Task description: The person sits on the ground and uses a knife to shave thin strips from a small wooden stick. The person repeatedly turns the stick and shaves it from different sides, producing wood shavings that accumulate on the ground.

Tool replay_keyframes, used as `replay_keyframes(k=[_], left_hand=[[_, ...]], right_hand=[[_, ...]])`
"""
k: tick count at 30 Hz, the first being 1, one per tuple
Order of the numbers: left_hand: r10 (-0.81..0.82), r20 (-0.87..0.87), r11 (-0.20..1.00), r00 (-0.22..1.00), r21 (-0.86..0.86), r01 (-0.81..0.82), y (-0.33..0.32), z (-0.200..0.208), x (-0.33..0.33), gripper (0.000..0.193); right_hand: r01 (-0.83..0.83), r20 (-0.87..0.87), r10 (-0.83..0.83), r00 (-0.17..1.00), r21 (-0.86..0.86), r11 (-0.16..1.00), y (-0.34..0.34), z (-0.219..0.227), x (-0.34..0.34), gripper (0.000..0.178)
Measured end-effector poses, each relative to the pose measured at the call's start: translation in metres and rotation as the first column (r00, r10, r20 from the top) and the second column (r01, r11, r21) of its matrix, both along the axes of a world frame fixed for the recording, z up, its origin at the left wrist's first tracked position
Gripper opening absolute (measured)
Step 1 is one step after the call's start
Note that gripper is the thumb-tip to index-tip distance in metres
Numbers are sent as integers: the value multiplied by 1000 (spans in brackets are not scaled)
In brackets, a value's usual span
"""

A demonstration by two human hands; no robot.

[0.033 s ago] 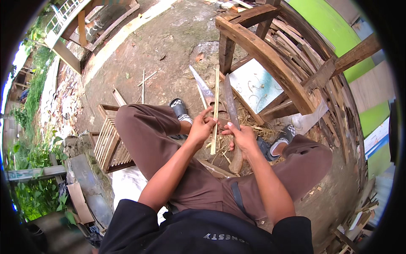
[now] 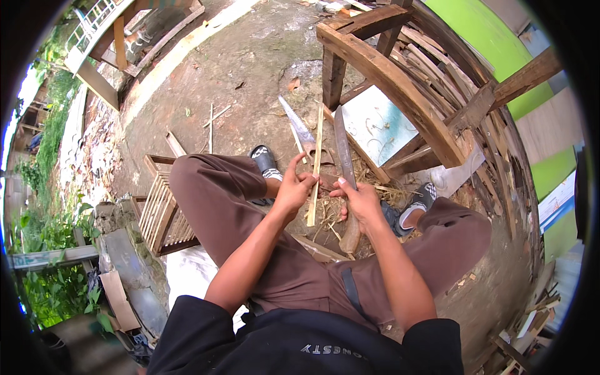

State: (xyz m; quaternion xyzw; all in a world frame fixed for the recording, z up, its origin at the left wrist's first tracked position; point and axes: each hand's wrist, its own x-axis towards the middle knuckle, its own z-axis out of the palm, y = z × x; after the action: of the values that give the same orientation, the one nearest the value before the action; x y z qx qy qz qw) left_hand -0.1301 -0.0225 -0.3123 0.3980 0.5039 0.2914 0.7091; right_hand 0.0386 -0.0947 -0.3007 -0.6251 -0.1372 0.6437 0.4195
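Note:
Between the thumb and fingers of my left hand [image 2: 295, 189], a thin pale wooden strip [image 2: 319, 140] stands lengthwise, with its index finger stretched out. My right hand [image 2: 359, 204] is closed around a machete [image 2: 343, 147] where the dark blade meets the wooden handle; the blade points away from me. Strip and blade lie side by side with a gap between them. Past my hands, a handsaw [image 2: 296, 120] lies on the ground. Pale shavings [image 2: 329, 214] are scattered beneath my hands, between my legs.
A wooden frame [image 2: 381, 59] stands at the right over a white-and-blue board [image 2: 377, 125]. Stacked wood strips [image 2: 437, 65] lean beyond it. By my left knee sits a slatted wooden piece [image 2: 164, 215]. Crossed thin sticks [image 2: 212, 122] lie on the ground; a table [image 2: 100, 84] stands far left.
The strip in my left hand has tilted slightly and shifted a little toward me. The machete's tip has moved slightly away from me and to the right.

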Motion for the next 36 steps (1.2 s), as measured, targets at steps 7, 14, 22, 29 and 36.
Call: replay_keyframes(k=[7, 14, 22, 29, 36], left_hand=[[-228, 368, 973, 902, 55, 224, 18, 37, -38, 26], [-306, 75, 883, 949, 395, 253, 7, 19, 8, 12], [-416, -219, 673, 882, 578, 461, 1, -5, 40, 9], [-495, -75, 785, 866, 388, 483, 6, -26, 43, 17], [-459, -409, 630, 788, 476, 614, 12, -20, 42, 38]], right_hand=[[85, 18, -85, 996, 4, 996, -1, 11, 43, 35], [138, 40, -137, 990, -4, 990, -17, 7, 72, 37], [187, 48, -186, 981, -16, 982, -42, -13, 86, 39], [195, 38, -195, 980, -2, 981, -38, -4, 87, 38], [195, 6, -195, 981, 9, 981, -39, 1, 85, 37]])
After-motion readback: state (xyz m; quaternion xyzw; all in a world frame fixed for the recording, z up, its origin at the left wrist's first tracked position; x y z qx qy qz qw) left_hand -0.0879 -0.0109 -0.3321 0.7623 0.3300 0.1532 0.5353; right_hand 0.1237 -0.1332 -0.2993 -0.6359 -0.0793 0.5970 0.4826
